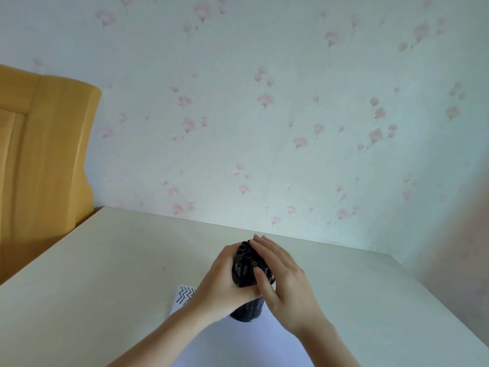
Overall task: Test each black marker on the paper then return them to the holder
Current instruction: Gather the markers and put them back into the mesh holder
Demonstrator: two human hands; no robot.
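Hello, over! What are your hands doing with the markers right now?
Left hand grips marker bundle. Right hand flat against it, fingers straight. Holder stands on paper underneath. Nothing in the way.

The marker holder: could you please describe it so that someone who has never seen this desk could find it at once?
Start at the pale table below the flowered wallpaper and find the white paper at its near edge. On the paper's far end stands the holder, a dark round cup between the left hand and the right hand. It alone is black and upright, with black markers bunched out of its top.
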